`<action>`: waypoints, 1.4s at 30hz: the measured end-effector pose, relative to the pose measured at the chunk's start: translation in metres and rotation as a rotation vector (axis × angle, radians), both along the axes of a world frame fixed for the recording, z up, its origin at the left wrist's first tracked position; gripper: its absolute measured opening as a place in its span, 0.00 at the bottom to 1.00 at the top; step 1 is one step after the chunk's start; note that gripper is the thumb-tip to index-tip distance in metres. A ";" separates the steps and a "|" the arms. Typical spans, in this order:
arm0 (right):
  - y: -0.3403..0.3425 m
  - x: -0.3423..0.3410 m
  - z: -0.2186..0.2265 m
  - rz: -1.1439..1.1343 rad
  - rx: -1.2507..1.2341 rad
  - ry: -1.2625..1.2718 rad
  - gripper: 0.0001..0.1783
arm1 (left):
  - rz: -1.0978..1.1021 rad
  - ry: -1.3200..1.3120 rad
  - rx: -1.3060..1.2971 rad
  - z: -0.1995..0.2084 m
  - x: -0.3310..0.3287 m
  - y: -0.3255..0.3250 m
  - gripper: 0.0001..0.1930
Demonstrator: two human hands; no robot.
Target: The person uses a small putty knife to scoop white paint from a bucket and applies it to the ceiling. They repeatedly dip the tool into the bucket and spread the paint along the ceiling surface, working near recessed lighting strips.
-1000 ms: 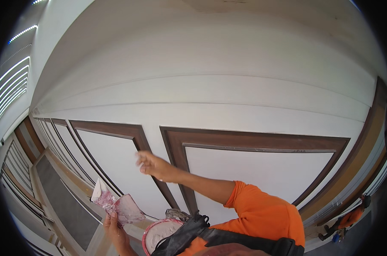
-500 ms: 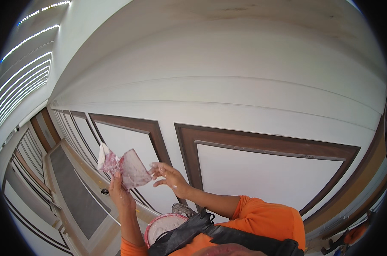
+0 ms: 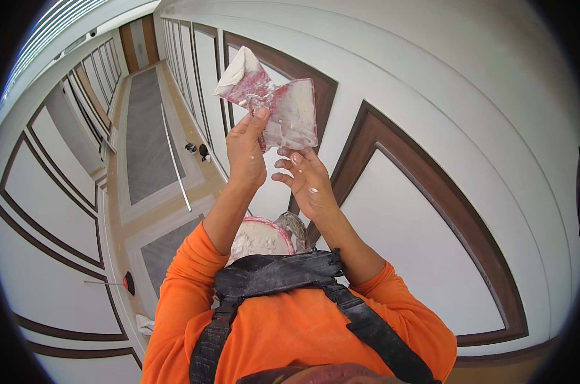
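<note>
My left hand (image 3: 246,148) is closed around two flat putty spreaders, its thumb pressed over the place where they meet. The left spreader (image 3: 244,78) is reddish, with a thick dab of cream putty on its far end. The right spreader (image 3: 293,114) is a broad, squarish blade smeared with whitish putty. Just below that blade's lower edge is my right hand (image 3: 312,185), fingers apart and loosely bent; some fingertips reach the edge, and whether they touch it I cannot tell. White specks dot its skin. Beneath both hands, a red-rimmed bucket (image 3: 261,238) holds whitish putty.
At my right runs a white wall (image 3: 424,121) with brown panel mouldings (image 3: 424,173). A long corridor floor (image 3: 146,141) with grey inlays stretches away at left, with a thin white strip (image 3: 175,157) and small dark objects (image 3: 197,150) on it.
My view has turned toward the corridor and downward. Both hands and the spreaders now appear higher and further right. The right hand has come from beside the right spreader to its lower edge.
</note>
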State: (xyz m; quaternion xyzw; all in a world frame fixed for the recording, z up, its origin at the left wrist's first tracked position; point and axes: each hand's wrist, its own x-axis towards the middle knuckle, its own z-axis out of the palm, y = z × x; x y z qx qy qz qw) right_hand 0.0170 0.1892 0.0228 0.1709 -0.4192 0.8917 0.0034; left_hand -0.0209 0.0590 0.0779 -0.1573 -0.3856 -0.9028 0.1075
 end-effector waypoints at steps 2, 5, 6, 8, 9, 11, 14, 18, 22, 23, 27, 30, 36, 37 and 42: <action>-0.006 -0.006 -0.007 0.049 -0.046 -0.103 0.22 | 0.007 -0.023 -0.074 -0.009 -0.003 -0.001 0.14; -0.015 -0.010 -0.010 0.016 -0.100 -0.166 0.20 | 0.032 -0.021 -0.158 -0.013 0.000 -0.005 0.14; -0.018 -0.012 -0.009 -0.012 -0.114 -0.167 0.19 | 0.038 -0.011 -0.179 -0.017 -0.001 -0.008 0.15; -0.007 -0.013 -0.012 -0.103 -0.123 -0.109 0.17 | 0.209 0.059 -0.259 -0.024 -0.011 -0.016 0.15; 0.007 -0.013 -0.010 -0.194 -0.123 -0.096 0.18 | 0.253 0.100 -0.308 -0.022 -0.012 -0.021 0.15; 0.029 -0.014 -0.003 -0.359 -0.105 -0.077 0.19 | 0.351 0.111 -0.387 -0.025 -0.016 -0.039 0.11; 0.073 -0.022 -0.010 -0.366 -0.029 -0.114 0.19 | 0.609 0.121 -0.678 -0.032 -0.022 -0.064 0.08; 0.096 -0.026 -0.016 -0.233 -0.099 -0.200 0.17 | 0.771 0.209 -0.741 -0.037 -0.030 -0.079 0.09; 0.068 -0.025 -0.016 -0.213 -0.332 -0.417 0.17 | 0.872 0.124 -0.843 -0.035 -0.030 -0.082 0.17; 0.068 -0.029 -0.031 -0.164 -0.338 -0.453 0.18 | 0.852 0.099 -0.820 -0.033 -0.028 -0.079 0.17; 0.061 -0.027 -0.036 0.049 -0.314 -0.395 0.19 | 0.765 0.024 -0.835 -0.019 -0.015 -0.064 0.20; 0.048 -0.025 -0.009 0.106 -0.272 -0.252 0.16 | 0.756 0.128 -0.799 -0.036 -0.030 -0.063 0.21; 0.025 -0.037 -0.014 0.058 -0.260 -0.242 0.22 | 0.659 0.133 -0.713 -0.047 -0.031 -0.046 0.14; 0.020 -0.034 -0.012 0.049 -0.295 -0.296 0.23 | 0.640 0.118 -0.695 -0.049 -0.031 -0.045 0.13; 0.021 -0.015 -0.003 0.268 -0.117 -0.363 0.22 | 0.565 0.099 -0.552 -0.064 -0.033 -0.047 0.11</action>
